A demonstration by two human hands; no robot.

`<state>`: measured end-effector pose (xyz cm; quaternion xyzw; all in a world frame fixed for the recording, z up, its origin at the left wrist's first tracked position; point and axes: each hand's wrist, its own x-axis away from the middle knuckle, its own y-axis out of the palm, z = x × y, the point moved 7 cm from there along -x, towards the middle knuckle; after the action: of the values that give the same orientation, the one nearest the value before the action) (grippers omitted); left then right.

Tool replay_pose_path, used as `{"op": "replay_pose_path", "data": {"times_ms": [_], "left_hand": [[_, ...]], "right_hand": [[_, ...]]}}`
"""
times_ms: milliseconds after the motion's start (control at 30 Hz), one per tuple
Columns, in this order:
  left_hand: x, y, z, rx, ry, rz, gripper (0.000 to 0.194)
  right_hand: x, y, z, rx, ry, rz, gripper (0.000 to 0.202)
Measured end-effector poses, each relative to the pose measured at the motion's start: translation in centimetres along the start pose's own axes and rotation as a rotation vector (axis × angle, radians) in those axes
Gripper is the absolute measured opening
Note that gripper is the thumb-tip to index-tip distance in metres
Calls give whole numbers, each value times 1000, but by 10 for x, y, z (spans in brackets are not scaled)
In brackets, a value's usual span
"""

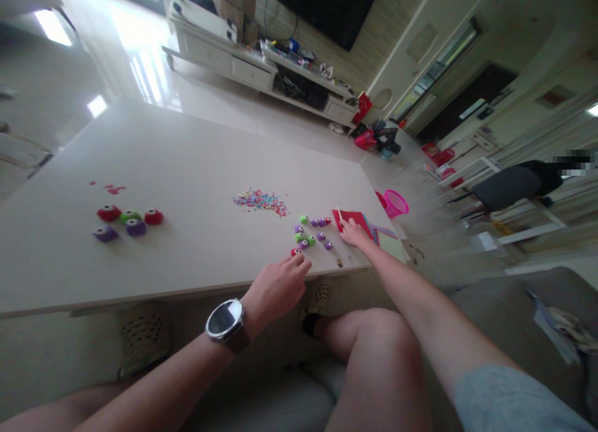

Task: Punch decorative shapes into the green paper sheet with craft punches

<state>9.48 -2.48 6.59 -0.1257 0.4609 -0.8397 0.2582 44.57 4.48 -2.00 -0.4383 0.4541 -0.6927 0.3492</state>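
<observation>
My left hand, with a watch on its wrist, is at the table's near edge. Its fingers are pinched on a small red figure with a white eye. Just beyond it stand several small figures, among them a green one and a purple one. My right hand is closed on a thin white stick above red paper. What the stick is I cannot make out.
On the white table lies a heap of colourful bits. Larger red, green and purple eyed figures stand at the left, near red scraps. Coloured sheets lie at the right end, with a pink basket beyond.
</observation>
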Motion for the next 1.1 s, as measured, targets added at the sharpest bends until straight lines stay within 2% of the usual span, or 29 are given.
{"op": "replay_pose_path", "data": {"times_ms": [267,500,633,733,833,867,933,967,1033,1100], "left_hand": [[-3,-1,-6,-12,10,44,28],[0,-4,-9,-27,13,56,28],[0,-9,-9,-1,-3,66,32],[1,-16,-9,47,-32,87,34],[2,-25,-13,142,-73,146,33],[2,-28,-16,189,-96,175,29],[0,-33,-28,327,-167,241,21],[-2,-35,-36,419,-218,274,18],[-4,-37,-54,647,-342,339,20],[-5,-36,-71,917,-467,386,30]], "right_hand": [[6,-1,-11,-37,82,46,36],[4,-24,-5,-181,95,190,23],[6,-54,-3,-281,115,337,17],[14,-91,-9,-339,110,506,15],[31,-133,-26,-406,43,659,14],[40,-145,-34,-473,-1,702,14],[62,-167,-51,-806,-151,777,14],[74,-173,-60,-978,-233,773,16],[97,-178,-77,-1293,-319,708,19],[116,-173,-94,-1608,-363,644,20]]}}
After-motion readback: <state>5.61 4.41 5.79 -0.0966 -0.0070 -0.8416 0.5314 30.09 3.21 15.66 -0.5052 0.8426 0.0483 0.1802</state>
